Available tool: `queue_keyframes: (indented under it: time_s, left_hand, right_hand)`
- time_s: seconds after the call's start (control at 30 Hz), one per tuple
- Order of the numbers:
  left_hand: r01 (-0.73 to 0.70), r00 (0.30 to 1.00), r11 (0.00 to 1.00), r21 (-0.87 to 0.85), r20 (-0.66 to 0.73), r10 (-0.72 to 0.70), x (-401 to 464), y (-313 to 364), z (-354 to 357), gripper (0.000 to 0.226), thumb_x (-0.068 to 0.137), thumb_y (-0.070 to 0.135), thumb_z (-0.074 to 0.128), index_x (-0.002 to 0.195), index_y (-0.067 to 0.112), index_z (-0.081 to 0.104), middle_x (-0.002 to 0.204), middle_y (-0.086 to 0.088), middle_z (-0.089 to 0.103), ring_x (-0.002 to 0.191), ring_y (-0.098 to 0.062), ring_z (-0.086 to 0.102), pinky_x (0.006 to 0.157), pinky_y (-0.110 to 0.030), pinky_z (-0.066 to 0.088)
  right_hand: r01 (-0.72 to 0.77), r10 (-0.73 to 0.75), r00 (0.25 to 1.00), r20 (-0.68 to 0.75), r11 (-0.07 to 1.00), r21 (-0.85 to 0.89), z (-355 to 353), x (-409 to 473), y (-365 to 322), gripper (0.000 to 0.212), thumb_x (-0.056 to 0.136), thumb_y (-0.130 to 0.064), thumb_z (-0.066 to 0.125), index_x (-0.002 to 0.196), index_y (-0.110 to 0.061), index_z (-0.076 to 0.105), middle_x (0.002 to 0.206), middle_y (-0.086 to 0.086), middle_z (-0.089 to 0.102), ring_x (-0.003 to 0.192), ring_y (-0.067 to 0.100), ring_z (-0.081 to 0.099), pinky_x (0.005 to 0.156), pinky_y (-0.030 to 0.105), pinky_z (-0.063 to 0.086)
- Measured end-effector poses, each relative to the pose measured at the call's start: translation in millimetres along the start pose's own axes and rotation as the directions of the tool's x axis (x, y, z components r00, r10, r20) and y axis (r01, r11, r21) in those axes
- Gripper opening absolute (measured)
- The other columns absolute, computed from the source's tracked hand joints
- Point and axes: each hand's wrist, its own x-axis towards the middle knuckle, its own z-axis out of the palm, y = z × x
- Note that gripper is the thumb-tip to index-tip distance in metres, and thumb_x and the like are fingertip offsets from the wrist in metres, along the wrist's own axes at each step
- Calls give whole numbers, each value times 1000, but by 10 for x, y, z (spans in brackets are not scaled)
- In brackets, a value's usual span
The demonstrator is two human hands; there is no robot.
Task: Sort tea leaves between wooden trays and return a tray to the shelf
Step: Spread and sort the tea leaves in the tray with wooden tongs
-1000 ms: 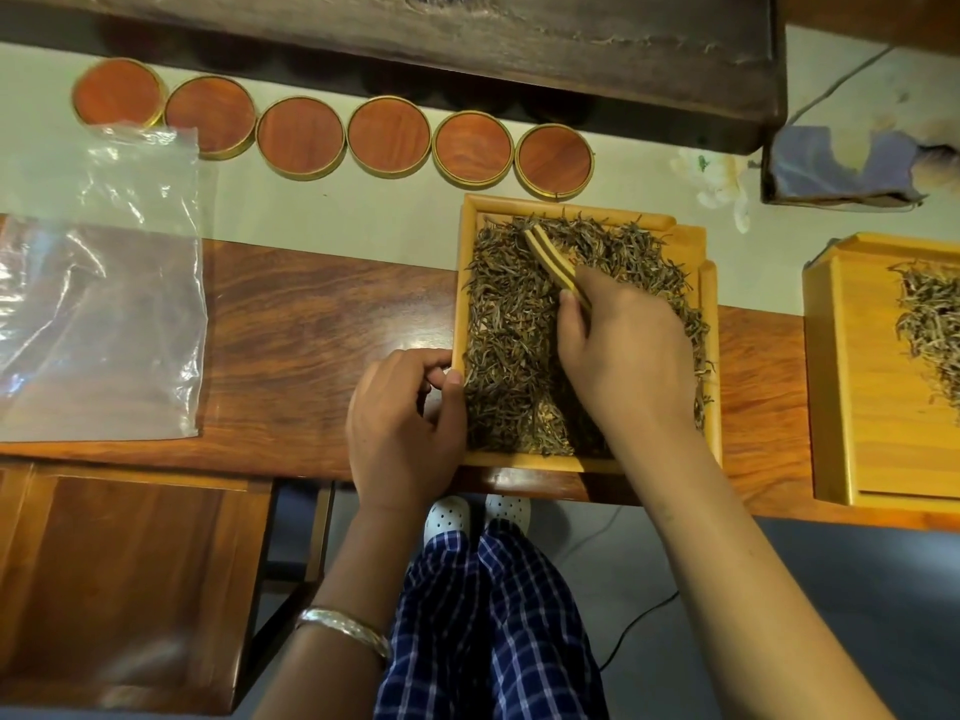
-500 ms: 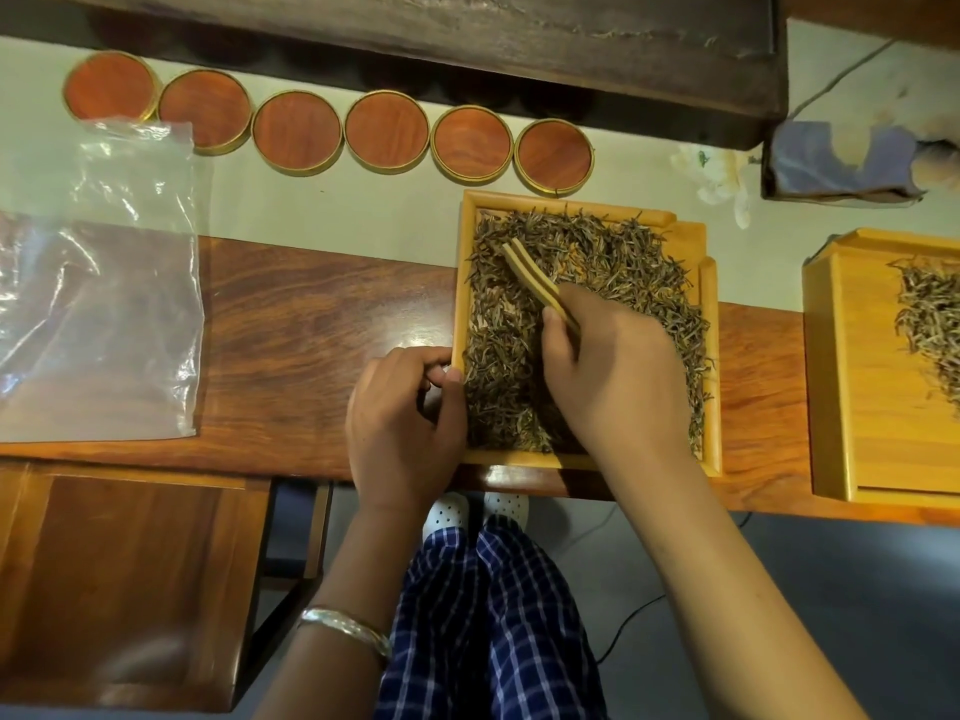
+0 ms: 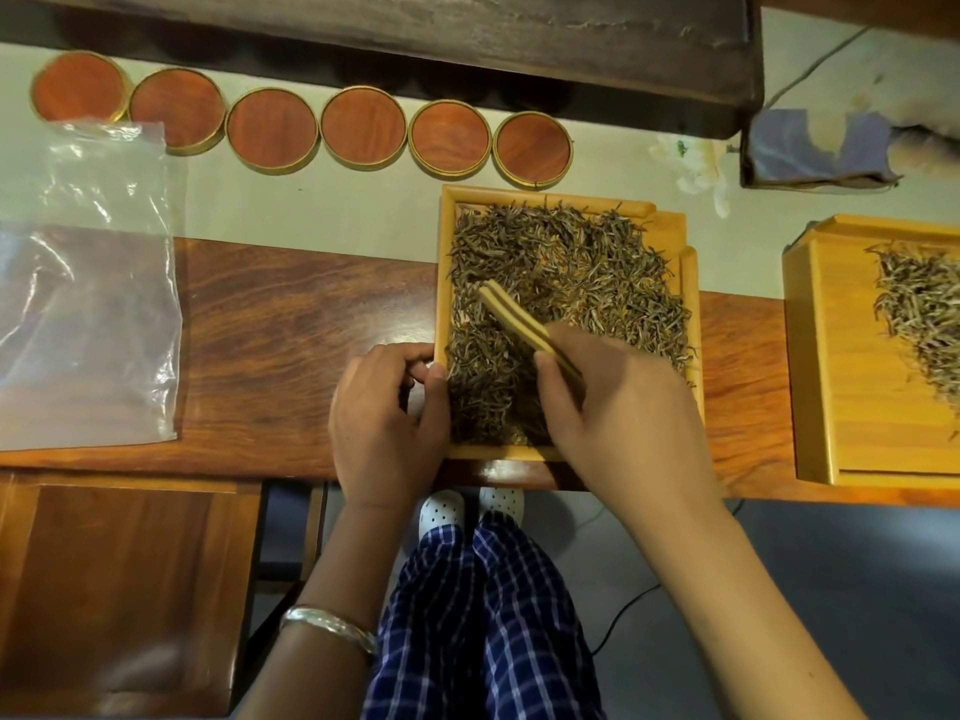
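A light wooden tray [image 3: 670,228] lies on the table in front of me, covered with dark tea leaves [image 3: 582,267]. My right hand [image 3: 618,407] grips bamboo tweezers [image 3: 511,317] whose tips rest in the leaves near the tray's left side. My left hand [image 3: 384,418] is curled against the tray's left rim, thumb on the edge; whether it holds anything small I cannot tell. A second wooden tray [image 3: 831,356] with paler tea leaves [image 3: 924,314] sits at the right edge of the view.
Several round wooden lids with gold rims [image 3: 363,127] line the back of the table. A clear plastic bag [image 3: 83,288] lies at the left. A dark wooden shelf [image 3: 415,39] runs along the back. A wooden stool [image 3: 119,589] stands below left.
My right hand has drawn the tweezers toward me and to the left across the leaves. My left hand has stayed at the tray's left rim.
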Motion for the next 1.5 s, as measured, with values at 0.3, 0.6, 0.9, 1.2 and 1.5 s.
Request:
queue_keyframes:
  time_s: [0.3, 0.6, 0.9, 1.2, 1.5]
  left_hand:
    - [73, 997, 997, -2, 35, -73, 0, 4, 4, 13, 88, 28, 54, 93, 20, 63, 79, 12, 56, 75, -1, 40, 65, -26, 33]
    - [96, 995, 995, -9, 39, -96, 10, 29, -6, 13, 86, 25, 56, 94, 22, 66, 80, 16, 54, 76, -1, 41, 66, -29, 36]
    - [117, 992, 993, -1, 40, -116, 15, 42, -11, 11, 86, 26, 56, 93, 24, 65, 74, 28, 44, 74, 2, 37, 65, -27, 30]
    - [67, 997, 998, -3, 27, -67, 0, 29, -12, 10, 88, 24, 57, 92, 20, 64, 77, 14, 49, 75, -3, 39, 63, -23, 26]
    - [25, 1000, 1000, -2, 18, -25, -4, 24, -18, 16, 88, 27, 52, 90, 16, 63, 79, 11, 52, 75, -10, 43, 64, -24, 26]
  right_hand:
    - [-42, 42, 999, -8, 998, 39, 185, -28, 46, 26, 96, -25, 51, 116, -15, 64, 79, 5, 66, 62, 26, 62, 48, 33, 48]
    - [-49, 48, 999, 16, 998, 43, 245, -80, 68, 29, 96, -25, 50, 121, -16, 62, 87, 7, 69, 68, 29, 64, 51, 37, 51]
    - [-152, 148, 986, -79, 988, -42, 130, -239, 313, 31, 97, -27, 47, 124, -19, 60, 84, 4, 68, 66, 22, 63, 48, 24, 33]
    - [-144, 146, 981, -131, 989, 29, 156, -369, 349, 32, 96, -22, 53, 126, -16, 60, 83, 4, 68, 63, 21, 62, 48, 23, 34]
    - [-187, 189, 976, -106, 982, 21, 199, -508, 409, 31, 97, -23, 50, 126, -16, 59, 87, 5, 69, 67, 26, 65, 47, 26, 37]
